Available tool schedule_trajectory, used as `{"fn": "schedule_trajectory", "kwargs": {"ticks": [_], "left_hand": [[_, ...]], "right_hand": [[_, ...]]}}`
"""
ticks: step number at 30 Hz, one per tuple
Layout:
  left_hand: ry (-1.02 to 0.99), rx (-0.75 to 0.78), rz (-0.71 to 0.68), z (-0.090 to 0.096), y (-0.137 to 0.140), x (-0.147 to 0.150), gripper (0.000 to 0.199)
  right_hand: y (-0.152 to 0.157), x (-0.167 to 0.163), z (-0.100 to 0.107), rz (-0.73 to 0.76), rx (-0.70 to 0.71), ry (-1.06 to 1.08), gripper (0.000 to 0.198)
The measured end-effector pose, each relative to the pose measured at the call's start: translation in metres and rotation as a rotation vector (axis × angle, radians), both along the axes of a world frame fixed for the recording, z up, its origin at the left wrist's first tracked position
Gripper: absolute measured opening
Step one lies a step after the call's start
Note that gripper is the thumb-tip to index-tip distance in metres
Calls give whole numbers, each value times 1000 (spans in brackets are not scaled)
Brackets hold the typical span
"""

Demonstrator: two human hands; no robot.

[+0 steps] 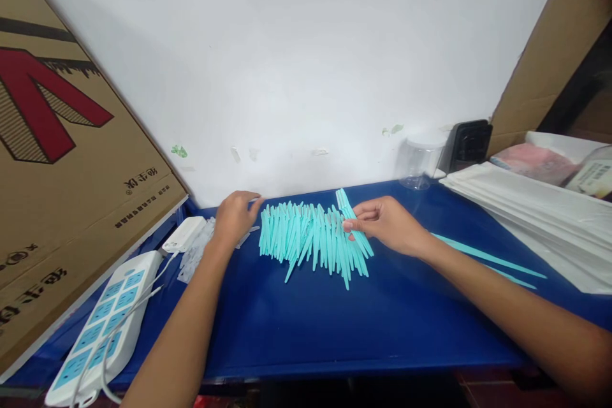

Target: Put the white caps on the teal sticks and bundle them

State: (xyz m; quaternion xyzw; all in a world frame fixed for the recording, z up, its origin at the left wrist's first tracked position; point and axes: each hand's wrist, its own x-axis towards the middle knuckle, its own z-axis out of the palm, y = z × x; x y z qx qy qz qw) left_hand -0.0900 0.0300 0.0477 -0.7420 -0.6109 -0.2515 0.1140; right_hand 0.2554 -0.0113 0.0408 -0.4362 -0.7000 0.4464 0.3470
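Observation:
A row of teal eyebrow razors (291, 233) lies side by side on the blue table (335, 331), their slim handles pointing toward me. At the row's right end, my right hand (382, 223) is closed on a small bundle of teal eyebrow razors (348, 207), held tilted just over the others. My left hand (235, 217) is beyond the row's left end, thumb and forefinger pinched together; a pale sliver shows at the fingertips, too small to name. Partly hidden by my left wrist is a heap of small clear plastic pieces (194, 252).
At left are a white power strip (109, 319) with cables, a white adapter (184, 234) and a large cardboard box (86, 159). Long teal strips (492, 254) lie by my right forearm. Behind them are a clear plastic jar (421, 162) and stacked white sheets (530, 217).

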Motion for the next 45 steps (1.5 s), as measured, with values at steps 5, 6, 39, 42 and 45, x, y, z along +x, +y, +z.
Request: {"fn": "schedule_trajectory", "kwargs": {"ticks": [5, 6, 39, 42, 45], "left_hand": [[-677, -242, -500, -17, -34, 90, 34], [-769, -360, -600, -20, -42, 103, 35], [-1225, -533, -547, -37, -55, 127, 26], [-1185, -505, -520, -38, -53, 126, 30], [-1040, -426, -478, -38, -53, 124, 39]], "right_hand": [[-2, -2, -2, 143, -132, 142, 32], [-3, -4, -3, 183, -164, 178, 31], [-16, -21, -18, 92, 255, -1, 36], [-11, -16, -16, 100, 164, 21, 36], [2, -5, -12, 40, 50, 11, 39]]}}
